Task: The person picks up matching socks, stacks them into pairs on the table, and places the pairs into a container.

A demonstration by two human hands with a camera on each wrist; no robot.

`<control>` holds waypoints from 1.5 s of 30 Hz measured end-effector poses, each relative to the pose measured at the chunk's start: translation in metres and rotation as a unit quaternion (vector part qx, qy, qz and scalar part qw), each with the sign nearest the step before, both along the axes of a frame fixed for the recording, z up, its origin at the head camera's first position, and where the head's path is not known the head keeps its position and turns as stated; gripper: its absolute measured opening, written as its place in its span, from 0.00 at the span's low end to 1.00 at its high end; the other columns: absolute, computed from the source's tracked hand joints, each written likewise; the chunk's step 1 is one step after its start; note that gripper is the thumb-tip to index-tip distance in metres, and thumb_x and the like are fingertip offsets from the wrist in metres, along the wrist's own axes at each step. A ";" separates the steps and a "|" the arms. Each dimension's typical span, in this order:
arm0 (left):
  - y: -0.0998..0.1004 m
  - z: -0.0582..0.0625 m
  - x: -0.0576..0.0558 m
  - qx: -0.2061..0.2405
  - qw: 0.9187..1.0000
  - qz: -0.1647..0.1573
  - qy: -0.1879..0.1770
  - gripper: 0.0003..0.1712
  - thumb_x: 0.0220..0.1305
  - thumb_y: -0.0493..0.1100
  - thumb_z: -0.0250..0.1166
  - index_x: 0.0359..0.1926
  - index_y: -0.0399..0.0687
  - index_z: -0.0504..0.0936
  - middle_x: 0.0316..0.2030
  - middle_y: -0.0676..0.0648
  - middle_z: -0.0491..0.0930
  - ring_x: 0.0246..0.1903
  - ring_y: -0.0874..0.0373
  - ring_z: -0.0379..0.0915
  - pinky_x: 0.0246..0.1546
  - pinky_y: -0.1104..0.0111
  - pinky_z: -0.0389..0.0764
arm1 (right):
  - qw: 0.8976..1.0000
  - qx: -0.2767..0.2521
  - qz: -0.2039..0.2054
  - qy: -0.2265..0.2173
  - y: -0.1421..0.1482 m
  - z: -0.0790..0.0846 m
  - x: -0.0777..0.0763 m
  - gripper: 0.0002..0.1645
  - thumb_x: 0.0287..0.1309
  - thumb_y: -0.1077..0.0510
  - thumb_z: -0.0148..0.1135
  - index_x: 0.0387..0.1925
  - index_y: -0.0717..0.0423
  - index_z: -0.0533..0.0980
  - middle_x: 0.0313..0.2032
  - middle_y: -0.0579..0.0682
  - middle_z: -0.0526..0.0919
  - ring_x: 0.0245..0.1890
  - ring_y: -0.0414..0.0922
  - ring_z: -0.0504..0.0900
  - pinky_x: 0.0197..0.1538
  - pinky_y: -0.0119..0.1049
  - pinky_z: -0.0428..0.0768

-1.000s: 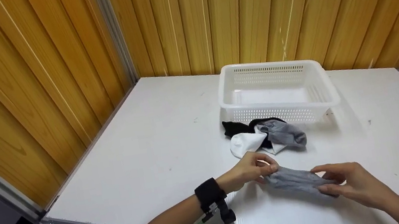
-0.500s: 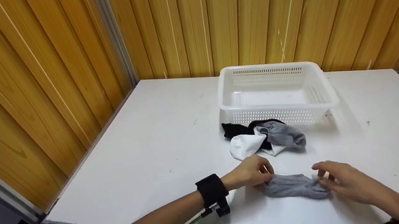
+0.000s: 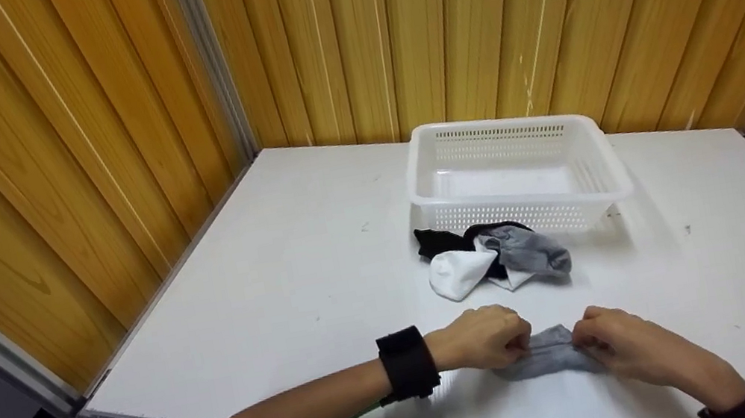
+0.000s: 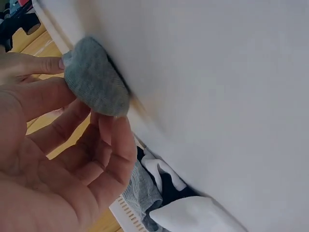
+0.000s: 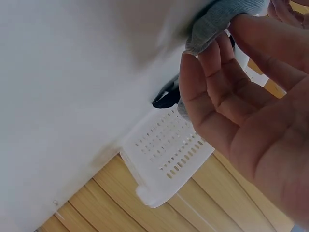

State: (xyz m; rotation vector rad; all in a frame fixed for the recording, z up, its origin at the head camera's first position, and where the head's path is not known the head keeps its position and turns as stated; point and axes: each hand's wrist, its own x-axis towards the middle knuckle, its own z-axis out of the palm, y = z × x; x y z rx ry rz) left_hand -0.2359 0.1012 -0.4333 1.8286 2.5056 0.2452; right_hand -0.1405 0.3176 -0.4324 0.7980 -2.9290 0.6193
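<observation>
A grey sock [image 3: 544, 354] lies stretched between both hands, low over the near part of the white table. My left hand [image 3: 485, 338] pinches it near its left end; in the left wrist view the thumb and fingers close on the rounded grey fabric [image 4: 96, 79]. On the other side, my right hand [image 3: 630, 344] pinches the right part of the sock. The right wrist view shows the thumb and fingers on its edge [image 5: 212, 26]. Part of the sock is hidden behind the fingers in the head view.
Beyond the hands is a pile of socks: a white sock [image 3: 459, 272], a black sock [image 3: 438, 240] and another grey sock [image 3: 535, 251]. A white perforated basket [image 3: 523, 203] stands right behind the pile. Wood-patterned panels [image 3: 345, 47] border the table [image 3: 263, 280].
The right hand loosened its hold half a second ago and now pinches the sock again, further left. The left hand has shifted right along the sock, bringing the hands closer together.
</observation>
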 end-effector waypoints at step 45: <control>0.046 0.035 -0.075 0.234 0.964 0.126 0.024 0.04 0.51 0.39 0.58 0.25 0.51 0.79 0.19 0.58 0.72 0.21 0.67 0.66 0.20 0.77 0.66 | 0.971 -0.121 -0.073 0.194 -0.030 0.015 0.008 0.24 0.34 0.70 0.70 0.40 0.56 0.76 0.40 0.43 0.77 0.40 0.42 0.76 0.39 0.35 0.74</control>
